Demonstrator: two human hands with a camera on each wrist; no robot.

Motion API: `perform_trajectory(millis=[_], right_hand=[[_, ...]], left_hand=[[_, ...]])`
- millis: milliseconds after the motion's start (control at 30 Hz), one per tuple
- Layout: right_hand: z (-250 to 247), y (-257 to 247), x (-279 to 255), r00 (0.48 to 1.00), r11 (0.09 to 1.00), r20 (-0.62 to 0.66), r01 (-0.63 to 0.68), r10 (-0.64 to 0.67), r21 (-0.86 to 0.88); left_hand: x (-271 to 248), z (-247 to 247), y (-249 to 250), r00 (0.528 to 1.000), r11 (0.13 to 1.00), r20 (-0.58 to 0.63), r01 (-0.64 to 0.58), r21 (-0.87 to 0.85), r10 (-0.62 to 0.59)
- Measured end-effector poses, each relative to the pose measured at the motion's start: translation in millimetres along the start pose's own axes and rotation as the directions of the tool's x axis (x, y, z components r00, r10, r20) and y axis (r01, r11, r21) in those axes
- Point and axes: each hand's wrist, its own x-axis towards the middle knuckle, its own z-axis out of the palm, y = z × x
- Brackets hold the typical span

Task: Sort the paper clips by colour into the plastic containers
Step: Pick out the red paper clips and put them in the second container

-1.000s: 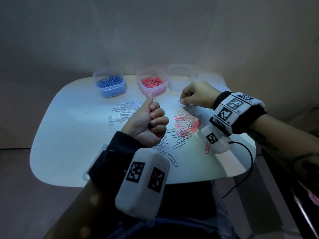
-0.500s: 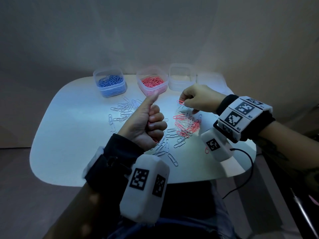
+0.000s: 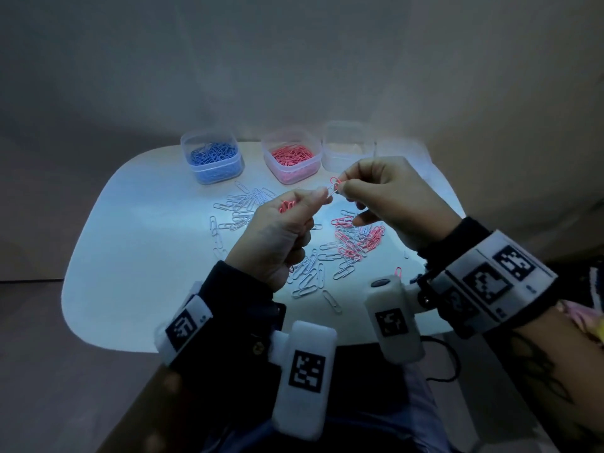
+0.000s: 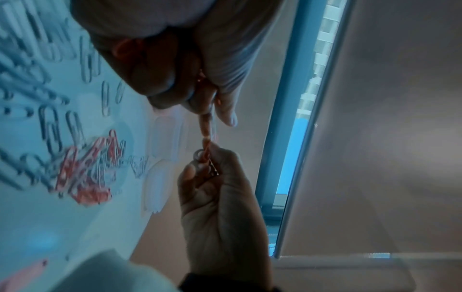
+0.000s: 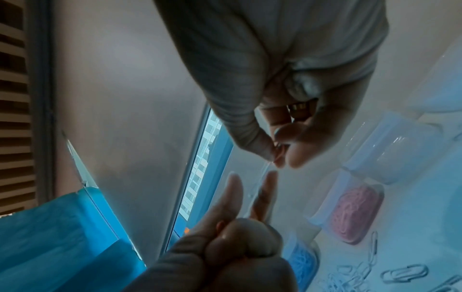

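A pink wire paper clip [image 3: 334,182] hooked to a white wire paper clip [image 3: 330,193] is held in the air above the table, pinched from both sides. More pink clips [image 3: 287,206] are bunched in the left palm. Three small clear plastic containers are lined up at the far edge: the left container [image 3: 212,158] is filled with blue clips, the middle container [image 3: 292,160] with pink clips, and the right container [image 3: 348,146] looks empty. A loose group of white clips [image 3: 243,207] lies before the blue one; a mixed pink-and-white heap [image 3: 354,238] lies to the right, with white clips [image 3: 310,273] scattered nearer.
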Motion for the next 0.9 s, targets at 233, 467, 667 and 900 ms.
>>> perform_trajectory(millis=[233, 467, 667, 900], right_hand=[[-24, 9, 10, 0.998, 0.980, -0.064, 0.016, -0.029, -0.201], [-12, -2, -5, 0.994, 0.989, -0.030, 0.099, -0.103, -0.108], [49, 9, -39, 0.944, 0.903, -0.074, 0.282, -0.321, -0.323], [38, -3, -13, 0.966, 0.937, -0.043, 0.236, -0.255, -0.257]], left_hand=[[10, -25, -7, 0.972, 0.970, -0.196, -0.085, 0.229, 0.132], [16, -17, -10, 0.988, 0.904, -0.026, 0.127, -0.408, -0.151], [18, -6, -26, 0.911, 0.662, 0.311, 0.411, -0.626, -0.271], [21, -5, -12, 0.933, 0.576, 0.211, 0.348, -0.740, -0.293]])
